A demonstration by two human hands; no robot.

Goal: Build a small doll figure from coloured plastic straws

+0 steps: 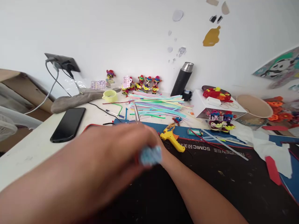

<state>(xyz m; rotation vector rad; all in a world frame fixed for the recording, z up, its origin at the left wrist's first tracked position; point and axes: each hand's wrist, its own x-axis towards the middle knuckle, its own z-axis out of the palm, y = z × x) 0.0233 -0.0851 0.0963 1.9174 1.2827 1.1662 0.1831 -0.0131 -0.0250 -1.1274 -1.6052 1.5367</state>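
Observation:
My left hand [116, 152] is in the foreground, blurred by motion, its fingers curled round a light-blue fuzzy piece [150, 156] with a hint of red beside it. What exactly that piece is does not show. Behind it, my right hand [153, 132] reaches forward from the lower right; my left hand hides its fingers. Just beyond the hands, the pointed metal blades of scissors [136, 114] stick up toward the pipe cleaners. Whether my right hand touches the scissors cannot be made out. A yellow glue gun [174, 139] lies to the right of my right wrist.
A pile of pastel pipe cleaners [158, 104] lies at the back, with several small figures [148, 84] behind it. A black phone [68, 125] lies left. A dark thermos [182, 79] and white box [205, 104] stand back right; glue sticks [225, 144] lie on the mat [210, 177].

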